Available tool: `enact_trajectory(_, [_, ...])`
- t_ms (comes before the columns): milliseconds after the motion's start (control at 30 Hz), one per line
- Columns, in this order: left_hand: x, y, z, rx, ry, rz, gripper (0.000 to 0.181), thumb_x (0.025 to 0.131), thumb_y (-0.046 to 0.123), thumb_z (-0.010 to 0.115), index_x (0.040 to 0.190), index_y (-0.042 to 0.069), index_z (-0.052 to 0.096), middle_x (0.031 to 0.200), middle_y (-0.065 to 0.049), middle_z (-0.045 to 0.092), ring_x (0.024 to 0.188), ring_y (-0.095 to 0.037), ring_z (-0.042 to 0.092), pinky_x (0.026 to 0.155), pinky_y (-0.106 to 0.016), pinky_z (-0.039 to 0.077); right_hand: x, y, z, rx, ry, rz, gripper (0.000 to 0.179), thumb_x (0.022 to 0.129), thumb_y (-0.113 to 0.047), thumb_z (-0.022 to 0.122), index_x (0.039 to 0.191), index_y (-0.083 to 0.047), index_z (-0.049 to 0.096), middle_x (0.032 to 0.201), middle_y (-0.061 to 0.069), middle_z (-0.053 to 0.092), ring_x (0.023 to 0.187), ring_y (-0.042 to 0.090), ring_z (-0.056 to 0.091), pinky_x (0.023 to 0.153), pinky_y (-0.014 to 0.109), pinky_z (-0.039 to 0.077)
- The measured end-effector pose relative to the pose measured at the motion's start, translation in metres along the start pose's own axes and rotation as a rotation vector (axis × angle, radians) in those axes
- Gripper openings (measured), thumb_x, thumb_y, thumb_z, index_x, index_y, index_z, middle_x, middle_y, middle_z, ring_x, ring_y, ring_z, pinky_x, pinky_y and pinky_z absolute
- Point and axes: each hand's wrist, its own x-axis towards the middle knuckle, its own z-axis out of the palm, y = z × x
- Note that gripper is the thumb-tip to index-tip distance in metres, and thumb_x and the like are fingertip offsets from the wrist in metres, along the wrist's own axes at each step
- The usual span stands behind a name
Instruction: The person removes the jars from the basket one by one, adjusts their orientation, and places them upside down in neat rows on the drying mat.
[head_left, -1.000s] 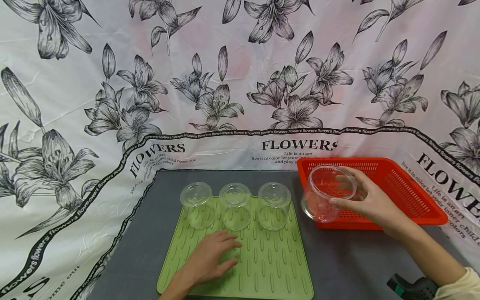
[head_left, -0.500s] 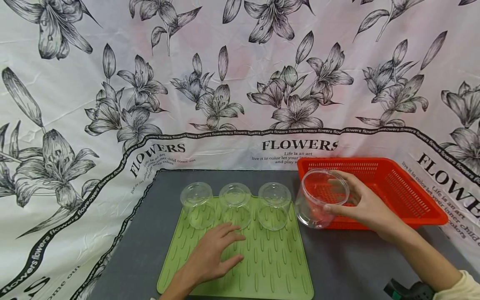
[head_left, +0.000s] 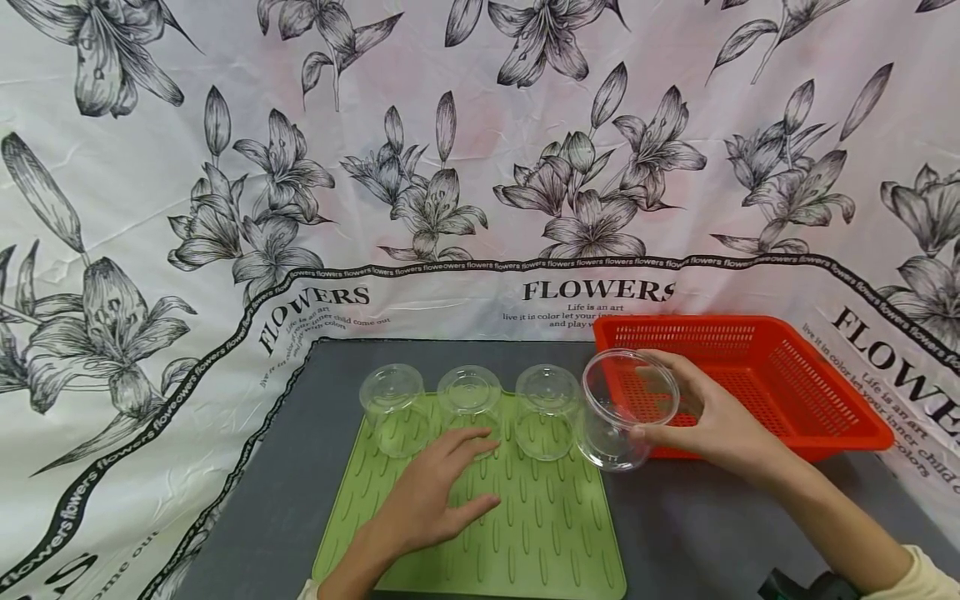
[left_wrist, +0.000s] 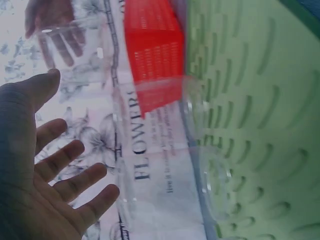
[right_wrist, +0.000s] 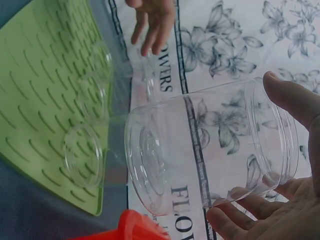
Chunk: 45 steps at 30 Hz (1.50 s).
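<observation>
My right hand [head_left: 712,417] grips a clear plastic jar [head_left: 618,417] near its rim, thumb on the near side and fingers on the far side. The jar is tilted, with its ringed base turned away from the palm in the right wrist view. Three similar clear jars, the left one [head_left: 393,412], the middle one [head_left: 463,404] and the right one [head_left: 546,412], stand in a row along the far edge of a green ridged mat [head_left: 525,533]. My left hand [head_left: 427,492] hovers over the mat with fingers spread, holding nothing, partly covering the middle jar.
A red perforated plastic basket [head_left: 825,400] sits at the right on the dark grey tabletop [head_left: 262,500]. Behind the table hangs a white cloth [head_left: 465,317] printed with flowers and lettering.
My right hand has carried the jar left and toward me, from before the basket to beside the right jar. My left hand has moved slightly right and away from me.
</observation>
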Motion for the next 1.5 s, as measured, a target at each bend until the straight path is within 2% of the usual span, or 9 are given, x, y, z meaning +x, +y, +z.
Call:
enact_trajectory(233, [0.017, 0.009, -0.012, -0.09, -0.013, -0.059, 0.067, 0.09, 0.041, 0.078, 0.149, 0.025, 0.051, 0.153, 0.004, 0.05, 0.141, -0.019, 0.05, 0.108, -0.045, 0.051, 0.001, -0.004, 0.012, -0.013, -0.011, -0.017, 0.081, 0.084, -0.026, 0.085, 0.152, -0.031, 0.041, 0.145, 0.008, 0.057, 0.125, 0.037, 0.06, 0.09, 0.036, 0.055])
enact_trajectory(567, [0.04, 0.018, -0.019, -0.197, -0.064, -0.131, 0.081, 0.086, 0.047, 0.079, 0.155, 0.032, 0.04, 0.161, 0.007, 0.041, 0.148, -0.021, 0.042, 0.114, -0.053, 0.044, 0.008, -0.006, 0.033, 0.013, -0.052, -0.057, 0.085, 0.079, -0.028, 0.089, 0.151, -0.029, 0.043, 0.145, 0.013, 0.057, 0.123, 0.036, 0.062, 0.093, 0.047, 0.054])
enact_trajectory(700, [0.049, 0.025, -0.02, -0.314, -0.117, -0.187, 0.09, 0.084, 0.048, 0.082, 0.158, 0.038, 0.032, 0.163, 0.007, 0.038, 0.134, -0.024, 0.056, 0.105, -0.046, 0.052, 0.01, -0.005, 0.042, 0.016, -0.066, -0.065, 0.086, 0.078, -0.03, 0.09, 0.151, -0.028, 0.044, 0.144, 0.013, 0.057, 0.123, 0.037, 0.06, 0.097, 0.059, 0.052])
enact_trajectory(767, [0.054, 0.028, -0.02, -0.378, -0.137, -0.209, 0.094, 0.081, 0.048, 0.084, 0.158, 0.04, 0.03, 0.161, 0.007, 0.039, 0.129, -0.023, 0.058, 0.101, -0.04, 0.055, 0.01, -0.005, 0.046, 0.013, -0.07, -0.064, 0.088, 0.077, -0.03, 0.09, 0.151, -0.027, 0.043, 0.144, 0.013, 0.057, 0.123, 0.038, 0.059, 0.097, 0.065, 0.051])
enact_trajectory(867, [0.059, 0.031, -0.02, -0.438, -0.163, -0.231, 0.101, 0.077, 0.047, 0.088, 0.158, 0.043, 0.027, 0.161, 0.007, 0.039, 0.133, -0.022, 0.055, 0.101, -0.038, 0.055, 0.011, -0.005, 0.051, 0.008, -0.076, -0.063, 0.091, 0.076, -0.031, 0.091, 0.152, -0.022, 0.043, 0.141, 0.013, 0.058, 0.12, 0.038, 0.059, 0.091, 0.06, 0.055])
enact_trajectory(1000, [0.063, 0.034, -0.019, -0.479, -0.206, -0.273, 0.11, 0.072, 0.046, 0.092, 0.158, 0.045, 0.024, 0.162, 0.005, 0.037, 0.137, -0.024, 0.052, 0.101, -0.038, 0.055, 0.013, -0.006, 0.056, -0.001, -0.086, -0.074, 0.094, 0.074, -0.032, 0.092, 0.153, -0.02, 0.043, 0.134, 0.011, 0.061, 0.112, 0.033, 0.059, 0.08, 0.04, 0.056])
enact_trajectory(1167, [0.065, 0.034, -0.019, -0.545, -0.252, -0.331, 0.113, 0.07, 0.043, 0.094, 0.158, 0.046, 0.023, 0.164, 0.006, 0.034, 0.138, -0.028, 0.052, 0.096, -0.031, 0.057, 0.015, -0.006, 0.062, 0.005, -0.12, -0.108, 0.099, 0.072, -0.033, 0.094, 0.154, -0.016, 0.041, 0.138, 0.011, 0.061, 0.112, 0.025, 0.063, 0.083, 0.031, 0.057])
enact_trajectory(1333, [0.066, 0.035, -0.016, -0.611, -0.278, -0.352, 0.112, 0.069, 0.039, 0.096, 0.158, 0.042, 0.027, 0.163, 0.004, 0.035, 0.137, -0.03, 0.05, 0.093, -0.024, 0.057, 0.014, -0.006, 0.068, -0.01, -0.141, -0.121, 0.101, 0.071, -0.037, 0.094, 0.154, -0.015, 0.042, 0.137, 0.009, 0.061, 0.114, 0.022, 0.063, 0.086, 0.03, 0.056])
enact_trajectory(1500, [0.067, 0.036, -0.014, -0.632, -0.288, -0.345, 0.111, 0.071, 0.037, 0.095, 0.159, 0.037, 0.028, 0.162, -0.003, 0.037, 0.134, -0.024, 0.053, 0.094, -0.026, 0.057, 0.011, -0.009, 0.071, -0.041, -0.141, -0.128, 0.097, 0.071, -0.041, 0.094, 0.152, -0.022, 0.044, 0.136, 0.003, 0.063, 0.118, 0.021, 0.062, 0.091, 0.038, 0.054])
